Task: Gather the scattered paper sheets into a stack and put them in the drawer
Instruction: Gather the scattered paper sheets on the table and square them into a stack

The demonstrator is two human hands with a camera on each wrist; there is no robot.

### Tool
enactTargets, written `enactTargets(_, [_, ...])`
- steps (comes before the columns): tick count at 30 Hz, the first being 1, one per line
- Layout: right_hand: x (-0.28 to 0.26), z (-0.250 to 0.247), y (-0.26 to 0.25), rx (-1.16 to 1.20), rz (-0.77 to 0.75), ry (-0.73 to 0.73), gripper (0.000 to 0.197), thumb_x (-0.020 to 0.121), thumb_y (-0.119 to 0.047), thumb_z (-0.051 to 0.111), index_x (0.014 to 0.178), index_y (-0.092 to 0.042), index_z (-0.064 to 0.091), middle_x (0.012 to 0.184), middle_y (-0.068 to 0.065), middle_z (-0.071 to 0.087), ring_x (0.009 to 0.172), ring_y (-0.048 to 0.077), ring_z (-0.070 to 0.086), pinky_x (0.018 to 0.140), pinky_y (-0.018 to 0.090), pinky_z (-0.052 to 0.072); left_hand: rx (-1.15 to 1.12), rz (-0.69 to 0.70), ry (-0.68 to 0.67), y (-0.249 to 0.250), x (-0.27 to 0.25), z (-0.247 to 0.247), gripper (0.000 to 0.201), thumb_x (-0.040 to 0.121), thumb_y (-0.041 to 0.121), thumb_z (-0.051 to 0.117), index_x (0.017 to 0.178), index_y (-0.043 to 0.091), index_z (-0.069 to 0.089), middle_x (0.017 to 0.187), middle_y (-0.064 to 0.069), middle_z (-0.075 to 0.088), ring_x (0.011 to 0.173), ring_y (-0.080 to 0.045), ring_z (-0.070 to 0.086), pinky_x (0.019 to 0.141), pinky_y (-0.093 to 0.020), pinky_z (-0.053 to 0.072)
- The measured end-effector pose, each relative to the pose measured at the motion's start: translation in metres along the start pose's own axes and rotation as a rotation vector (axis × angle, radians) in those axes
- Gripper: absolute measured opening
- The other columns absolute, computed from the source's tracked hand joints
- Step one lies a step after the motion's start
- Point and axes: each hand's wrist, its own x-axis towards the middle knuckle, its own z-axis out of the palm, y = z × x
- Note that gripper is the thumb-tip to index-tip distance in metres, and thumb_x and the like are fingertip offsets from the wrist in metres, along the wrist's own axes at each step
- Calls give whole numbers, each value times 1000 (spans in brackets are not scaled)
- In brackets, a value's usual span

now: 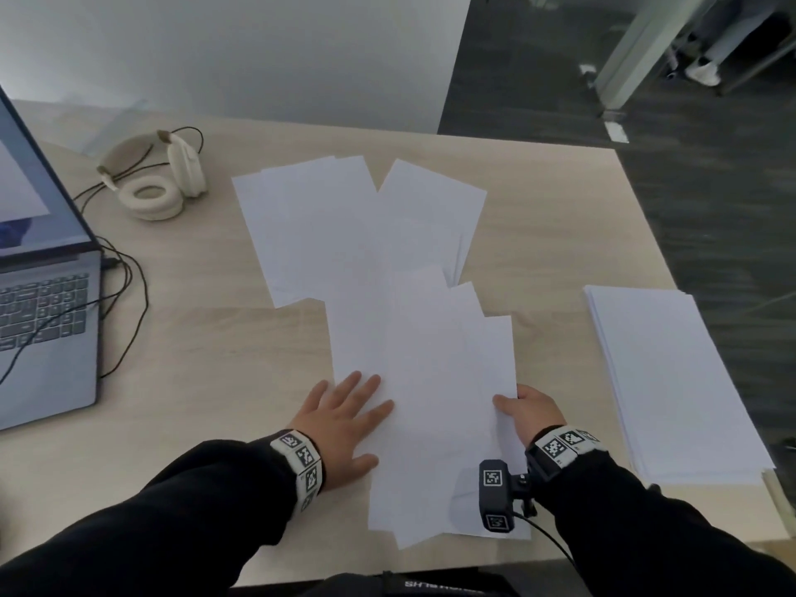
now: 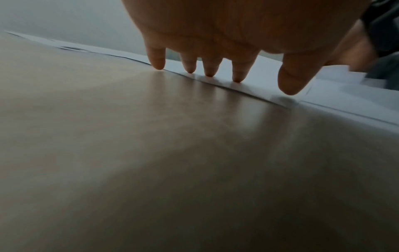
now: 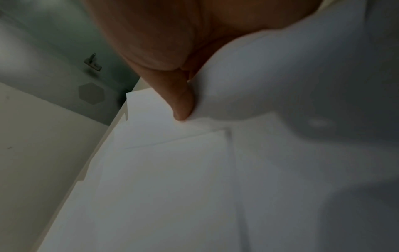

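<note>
Several white paper sheets (image 1: 435, 381) lie fanned and overlapping on the pale wooden desk (image 1: 206, 364), more of them spread farther back (image 1: 327, 226). My left hand (image 1: 344, 424) lies flat with straight, spread fingers (image 2: 237, 75), their tips on the left edge of the near sheets (image 2: 270, 80). My right hand (image 1: 527, 409) pinches the right edge of the near sheets, thumb (image 3: 183, 102) on top and the paper (image 3: 280, 85) curling up over the fingers beneath. No drawer shows in any view.
A neat pile of white paper (image 1: 672, 381) sits at the desk's right edge. An open laptop (image 1: 43, 303) with dark cables (image 1: 129, 286) stands at the left, cream headphones (image 1: 155, 178) behind it. Dark carpet (image 1: 710, 209) lies beyond the desk.
</note>
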Motion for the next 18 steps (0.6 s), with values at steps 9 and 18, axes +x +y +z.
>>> enactTargets(9, [-10,19,4,78,-26,-127,7,88,-9,68,89,-16,68,99,10,73,76,15,66,64,21,50,13,179,-67,22,-9,6,80,89,55,42,152,45,-5,162,11,-23,149,-15,-22,119,-52,-9])
enactTargets(18, [-21,-3,-11,110,-92,-116,18,82,3,68,92,-11,73,95,13,76,94,36,71,93,54,52,-668,-632,357,-8,-6,-34,105,77,53,70,156,30,5,163,-3,8,148,-29,18,118,-45,25])
